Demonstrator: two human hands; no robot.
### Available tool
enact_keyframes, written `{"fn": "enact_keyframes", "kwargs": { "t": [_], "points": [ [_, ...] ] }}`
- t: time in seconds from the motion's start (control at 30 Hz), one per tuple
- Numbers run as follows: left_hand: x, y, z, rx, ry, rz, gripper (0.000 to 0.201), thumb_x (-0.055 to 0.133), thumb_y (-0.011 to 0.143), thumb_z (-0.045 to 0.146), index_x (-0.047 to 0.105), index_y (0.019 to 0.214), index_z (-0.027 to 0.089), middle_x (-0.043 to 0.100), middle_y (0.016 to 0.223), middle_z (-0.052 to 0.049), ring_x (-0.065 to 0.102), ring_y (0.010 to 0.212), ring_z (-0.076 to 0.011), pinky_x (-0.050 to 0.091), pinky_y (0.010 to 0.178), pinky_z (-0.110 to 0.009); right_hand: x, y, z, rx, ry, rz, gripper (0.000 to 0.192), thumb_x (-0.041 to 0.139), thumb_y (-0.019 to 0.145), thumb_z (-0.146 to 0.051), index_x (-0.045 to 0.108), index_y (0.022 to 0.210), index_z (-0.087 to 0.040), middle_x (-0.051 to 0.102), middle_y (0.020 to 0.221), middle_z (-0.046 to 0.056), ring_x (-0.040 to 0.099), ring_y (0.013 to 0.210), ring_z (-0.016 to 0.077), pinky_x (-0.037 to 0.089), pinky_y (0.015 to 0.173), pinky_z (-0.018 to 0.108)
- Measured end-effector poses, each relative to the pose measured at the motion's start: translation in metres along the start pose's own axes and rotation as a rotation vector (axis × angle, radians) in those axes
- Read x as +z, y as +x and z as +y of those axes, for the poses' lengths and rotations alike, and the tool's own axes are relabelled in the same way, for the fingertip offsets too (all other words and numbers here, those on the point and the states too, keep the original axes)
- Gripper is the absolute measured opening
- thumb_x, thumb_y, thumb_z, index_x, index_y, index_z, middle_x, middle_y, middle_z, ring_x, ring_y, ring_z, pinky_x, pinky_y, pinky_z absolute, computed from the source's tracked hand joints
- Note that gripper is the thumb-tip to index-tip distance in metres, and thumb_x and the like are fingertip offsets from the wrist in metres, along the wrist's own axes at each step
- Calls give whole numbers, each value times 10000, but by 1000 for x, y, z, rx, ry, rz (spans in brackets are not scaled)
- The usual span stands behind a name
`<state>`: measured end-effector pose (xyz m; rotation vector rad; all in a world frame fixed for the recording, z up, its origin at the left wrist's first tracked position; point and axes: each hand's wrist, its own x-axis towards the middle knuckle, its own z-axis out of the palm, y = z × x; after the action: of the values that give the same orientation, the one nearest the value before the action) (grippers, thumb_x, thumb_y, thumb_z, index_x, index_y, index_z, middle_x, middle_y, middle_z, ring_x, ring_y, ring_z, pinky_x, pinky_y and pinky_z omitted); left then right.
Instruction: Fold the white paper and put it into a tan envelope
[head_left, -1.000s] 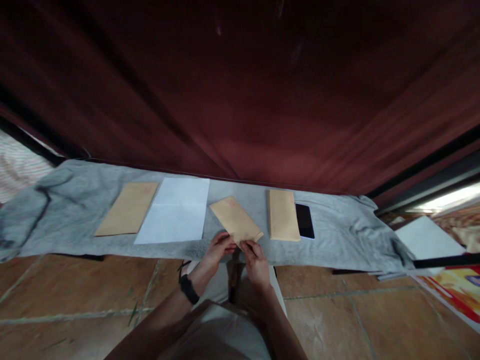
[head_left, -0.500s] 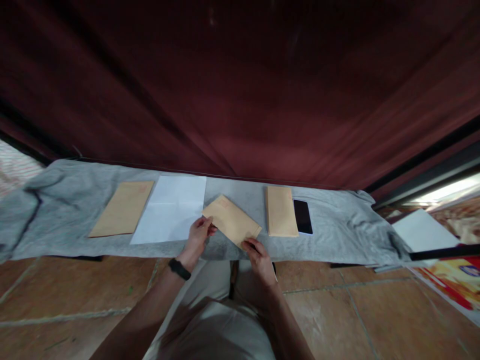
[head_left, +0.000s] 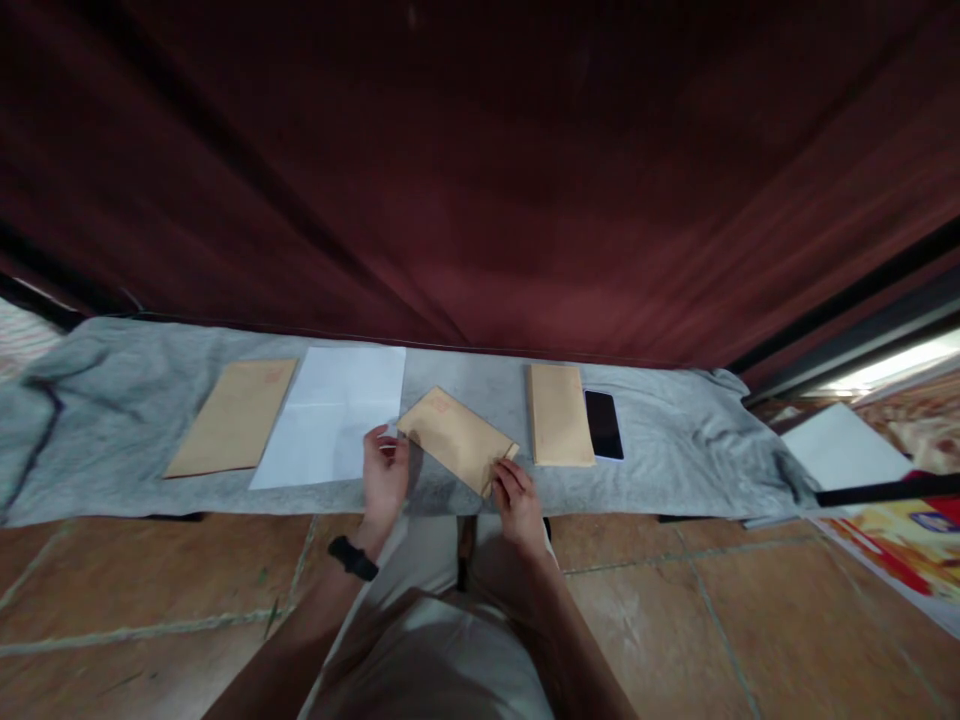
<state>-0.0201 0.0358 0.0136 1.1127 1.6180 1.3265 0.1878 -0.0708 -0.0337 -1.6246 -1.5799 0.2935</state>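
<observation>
The brown envelope (head_left: 456, 439) lies slantwise on the grey cloth (head_left: 675, 450), its long axis running from far-left to near-right, between the white sheet (head_left: 330, 430) and a second envelope (head_left: 559, 428). The right hand (head_left: 517, 500) pinches its near-right corner. The left hand (head_left: 385, 475) rests flat and loose-fingered by its far-left end, gripping nothing.

We see a dark red curtain (head_left: 480, 170) hanging across the back, a grey cloth (head_left: 675, 450) spread along its foot, and terracotta floor tiles (head_left: 150, 590) below. Daylight enters at the right edge.
</observation>
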Motion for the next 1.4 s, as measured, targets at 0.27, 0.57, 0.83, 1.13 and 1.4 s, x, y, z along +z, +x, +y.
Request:
{"fn": "enact_keyframes", "kwargs": {
  "t": [0.27,0.57,0.83,1.13,1.4],
  "points": [
    [24,-103,-23,845,757,-736,431,443,960,105,612,1351,163,635,1388,-141,565,1317,-270,434,1126,-453,-5,6,9,-29,-59,-10,406,409,1030,-190,629,1372,-200,672,1336,130,608,1257,234,523,1072,444],
    [42,-87,-10,1000,1005,-688,360,508,954,112,644,1285,152,667,1302,-125,585,1238,-287,472,1056,-447,-10,13,13,-73,-178,-70,466,419,986,-128,578,1422,-171,629,1399,143,555,1322,250,446,1123,451],
    [56,-99,3,1013,1090,-657,336,514,894,6,688,1149,138,681,1166,-135,621,1120,-271,528,952,-412,-15,17,10,-47,-167,-95,518,443,922,-77,587,1410,-172,628,1396,136,549,1313,245,425,1107,413],
    [29,-87,2,982,1170,-760,340,508,867,-27,707,1099,124,693,1106,-175,655,1077,-295,571,805,-372,-9,5,8,-141,-179,-93,499,452,923,-74,604,1386,-180,654,1339,128,553,1300,248,399,1172,488],
    [-11,-71,-20,986,1113,-777,519,399,896,17,620,1339,172,689,1244,-152,624,1224,-276,501,1045,-455,-5,-7,-4,-205,-180,-133,425,474,976,-130,613,1376,-160,655,1362,124,563,1314,235,394,1208,481]
  ]
}}
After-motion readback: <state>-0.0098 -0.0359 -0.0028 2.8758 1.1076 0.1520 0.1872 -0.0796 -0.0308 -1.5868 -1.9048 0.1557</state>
